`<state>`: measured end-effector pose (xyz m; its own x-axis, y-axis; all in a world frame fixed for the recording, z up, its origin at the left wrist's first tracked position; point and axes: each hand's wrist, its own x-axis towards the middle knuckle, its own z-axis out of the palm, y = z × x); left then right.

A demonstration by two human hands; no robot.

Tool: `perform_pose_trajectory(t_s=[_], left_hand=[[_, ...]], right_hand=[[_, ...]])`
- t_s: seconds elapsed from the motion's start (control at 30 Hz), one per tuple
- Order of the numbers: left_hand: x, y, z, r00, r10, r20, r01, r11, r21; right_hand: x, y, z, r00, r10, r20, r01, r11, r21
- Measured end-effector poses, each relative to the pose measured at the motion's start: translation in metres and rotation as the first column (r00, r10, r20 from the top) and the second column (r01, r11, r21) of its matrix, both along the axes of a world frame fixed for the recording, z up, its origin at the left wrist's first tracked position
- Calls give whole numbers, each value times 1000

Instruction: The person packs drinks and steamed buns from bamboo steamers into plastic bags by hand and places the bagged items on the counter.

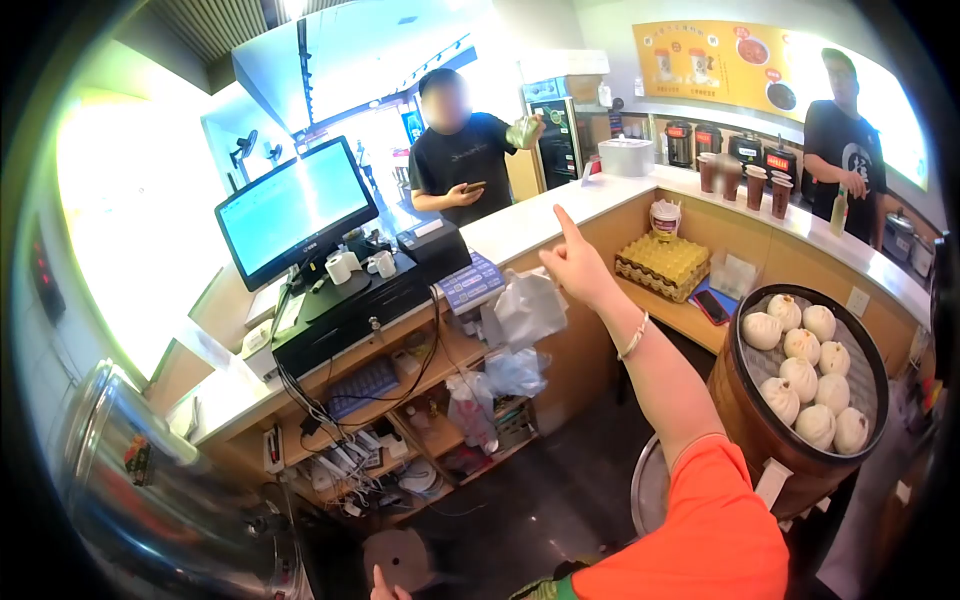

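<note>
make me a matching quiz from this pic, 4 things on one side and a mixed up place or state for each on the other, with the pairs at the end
Column 1
1. right hand
2. white buns
3. yellow trays
4. monitor

Column 2
A. lit, showing a mostly blue screen
B. next to a phone
C. raised, with one finger pointing
D. inside the round steamer

Pairs: 1-C, 2-D, 3-B, 4-A
</note>
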<state>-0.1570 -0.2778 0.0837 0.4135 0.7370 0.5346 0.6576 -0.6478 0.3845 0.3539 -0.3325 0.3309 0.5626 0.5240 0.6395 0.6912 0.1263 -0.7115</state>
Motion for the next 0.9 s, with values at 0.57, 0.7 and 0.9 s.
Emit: perform_pose_trajectory(t_s=[0.57, 0.7, 0.9], left_hand=[[154, 67, -40, 901, -424, -91, 374, 866, -332], [216, 135, -55, 858, -513, -10, 455, 770, -446], [332, 228, -95, 735, -678, 7, 487, 521, -700]], right_hand=[[66, 80, -251, 775, 157, -612, -487, 765, -421], [61, 112, -295, 704, -53, -708, -456, 730, -508], [118, 189, -383, 443, -238, -864, -209, 910, -358]])
